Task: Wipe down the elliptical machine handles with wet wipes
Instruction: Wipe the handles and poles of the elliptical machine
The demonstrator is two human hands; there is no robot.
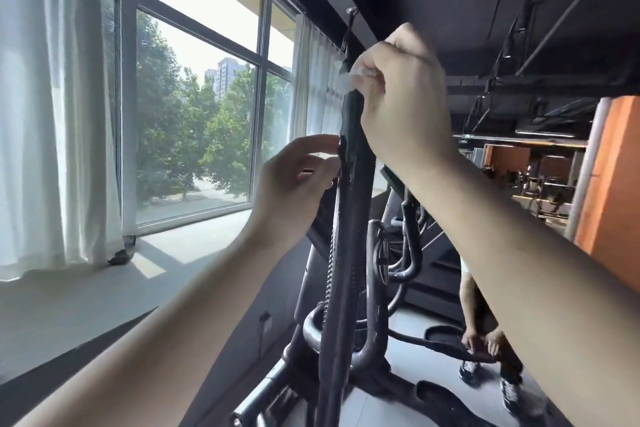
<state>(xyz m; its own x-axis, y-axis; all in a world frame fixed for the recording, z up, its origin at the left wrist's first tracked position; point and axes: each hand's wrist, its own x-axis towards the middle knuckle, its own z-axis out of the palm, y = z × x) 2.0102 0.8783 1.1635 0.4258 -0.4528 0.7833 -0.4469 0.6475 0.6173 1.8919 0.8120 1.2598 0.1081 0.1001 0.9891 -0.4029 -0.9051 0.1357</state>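
Item: handle (356, 163), frame centre, upright; I judge it rigid, fixed, grippy. Wipe (343, 80) at its top: thin, limp, damp, best wrapped round. My right hand (398, 94) pinches it in curled fingers; left hand (294, 180), fingers relaxed, touches the handle lower.

The grey floor (415, 317) holds the machine (348, 218), which stands on its dark base. Two shoes (469, 371) stand on the floor, near a pedal (450, 340).

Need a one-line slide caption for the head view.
Right hand grips a wet wipe atop the elliptical handle; left hand touches it lower down.
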